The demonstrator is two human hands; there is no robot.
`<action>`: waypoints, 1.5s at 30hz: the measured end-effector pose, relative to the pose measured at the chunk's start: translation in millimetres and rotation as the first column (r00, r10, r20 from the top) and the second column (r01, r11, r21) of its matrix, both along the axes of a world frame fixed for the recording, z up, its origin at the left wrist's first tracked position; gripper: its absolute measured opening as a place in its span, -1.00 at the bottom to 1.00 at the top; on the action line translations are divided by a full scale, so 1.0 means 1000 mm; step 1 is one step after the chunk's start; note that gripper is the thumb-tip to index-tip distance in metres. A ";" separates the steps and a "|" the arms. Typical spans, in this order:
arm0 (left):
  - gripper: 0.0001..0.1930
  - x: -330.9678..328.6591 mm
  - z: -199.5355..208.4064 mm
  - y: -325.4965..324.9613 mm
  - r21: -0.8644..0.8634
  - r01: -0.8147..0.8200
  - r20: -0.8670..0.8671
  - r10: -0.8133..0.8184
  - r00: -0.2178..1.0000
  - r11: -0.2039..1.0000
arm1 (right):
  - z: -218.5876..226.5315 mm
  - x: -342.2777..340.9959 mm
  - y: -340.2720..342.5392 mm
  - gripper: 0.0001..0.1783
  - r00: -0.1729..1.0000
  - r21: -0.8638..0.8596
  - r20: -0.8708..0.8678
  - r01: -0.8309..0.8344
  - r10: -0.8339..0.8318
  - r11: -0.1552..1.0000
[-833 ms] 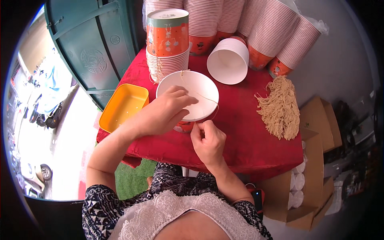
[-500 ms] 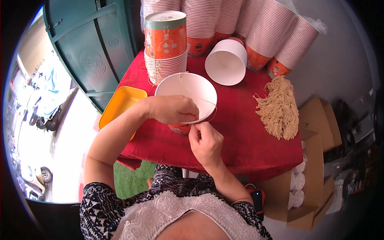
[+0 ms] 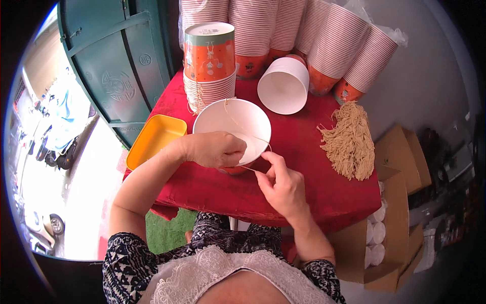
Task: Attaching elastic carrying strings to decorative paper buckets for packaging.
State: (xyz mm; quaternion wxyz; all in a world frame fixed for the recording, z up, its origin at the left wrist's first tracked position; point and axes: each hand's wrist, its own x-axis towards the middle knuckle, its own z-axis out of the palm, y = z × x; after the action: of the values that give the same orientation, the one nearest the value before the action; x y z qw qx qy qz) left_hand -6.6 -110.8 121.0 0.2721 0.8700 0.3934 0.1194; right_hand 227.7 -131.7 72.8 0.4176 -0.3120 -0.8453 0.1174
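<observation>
A white-lined paper bucket (image 3: 255,114) stands upright at the table's near middle, its orange outside partly showing. My left hand (image 3: 217,148) is closed over its near left rim, fingers curled inside; their tips are hidden. My right hand (image 3: 284,188) is just outside the near right rim, with thumb and forefinger on a thin beige cord (image 3: 248,168). The cord runs from the far rim across the opening and over the right rim. Another stretch reaches from beneath my left hand to my right thumb.
A red-covered table (image 3: 319,195) bears a yellow tray (image 3: 169,124), a bundle of beige cords (image 3: 352,144), a bucket on its side (image 3: 283,88) and an upside-down bucket stack (image 3: 210,66). Tall wrapped stacks (image 3: 336,43) line the back. Open cardboard boxes (image 3: 397,223) stand at right.
My right hand has moved right, away from the near rim, drawing a stretch of cord out with it. My left hand stays at the rim. The whole view has shifted slightly.
</observation>
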 end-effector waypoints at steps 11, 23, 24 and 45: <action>-0.80 0.012 0.008 -0.015 0.091 -0.024 -0.068 0.030 0.997 0.996 | 0.009 -0.004 0.044 -0.92 0.923 0.432 0.384 -0.215 0.038 0.876; -0.90 0.036 -0.068 0.025 0.566 -0.273 -0.137 0.415 0.899 0.778 | -0.041 -0.012 0.120 -0.97 0.953 0.726 0.287 -0.146 -0.102 0.672; -0.92 0.040 -0.076 0.026 0.602 -0.262 -0.159 0.435 0.886 0.754 | -0.046 -0.010 0.123 -0.96 0.955 0.737 0.279 -0.147 -0.100 0.660; -0.84 0.063 -0.119 0.057 0.165 -0.485 0.238 0.443 0.864 0.859 | -0.052 -0.014 0.110 -0.78 0.644 0.075 0.762 0.015 -0.067 0.997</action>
State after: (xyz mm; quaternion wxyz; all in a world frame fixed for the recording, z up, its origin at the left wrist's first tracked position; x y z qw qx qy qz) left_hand 56.3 -54.0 2.2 0.1741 0.7579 0.5483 0.3076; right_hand 213.2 -21.7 20.4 0.0346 -0.3382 -0.9385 -0.0607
